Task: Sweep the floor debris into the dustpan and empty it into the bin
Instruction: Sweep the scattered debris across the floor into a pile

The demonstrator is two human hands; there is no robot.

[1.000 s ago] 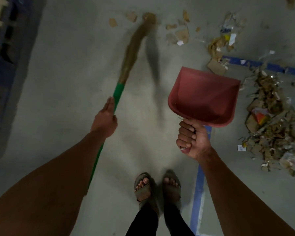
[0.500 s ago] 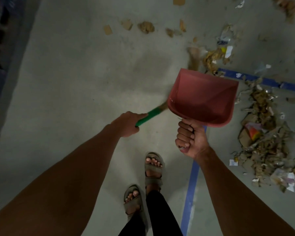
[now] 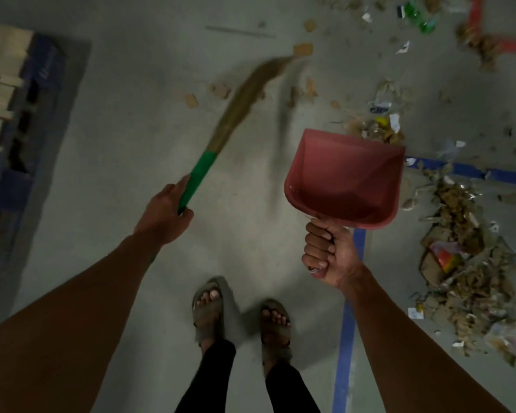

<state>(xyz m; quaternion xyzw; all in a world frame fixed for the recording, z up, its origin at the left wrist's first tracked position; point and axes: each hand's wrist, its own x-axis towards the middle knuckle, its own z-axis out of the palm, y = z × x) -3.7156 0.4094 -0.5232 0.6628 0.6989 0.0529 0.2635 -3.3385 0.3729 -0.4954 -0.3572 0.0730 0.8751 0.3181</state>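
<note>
My left hand grips the green handle of a broom; its brown bristles reach up and to the right, blurred, with their tip among cardboard scraps. In my right hand I hold a red dustpan by its handle, raised above the floor with nothing visible inside. A big heap of paper and cardboard debris lies on the floor to the right of the dustpan. A smaller heap sits just beyond the pan's front edge. No bin is in view.
My sandalled feet stand on the grey concrete floor. Blue tape lines run along the floor at right, red tape at top right. A pallet stacked with boxes stands at the left. Green wrappers lie far off.
The broom swung from behind the dustpan back out to the upper left. My feet shifted, and the view now reaches farther across the floor. The dustpan stays raised in my right hand.
</note>
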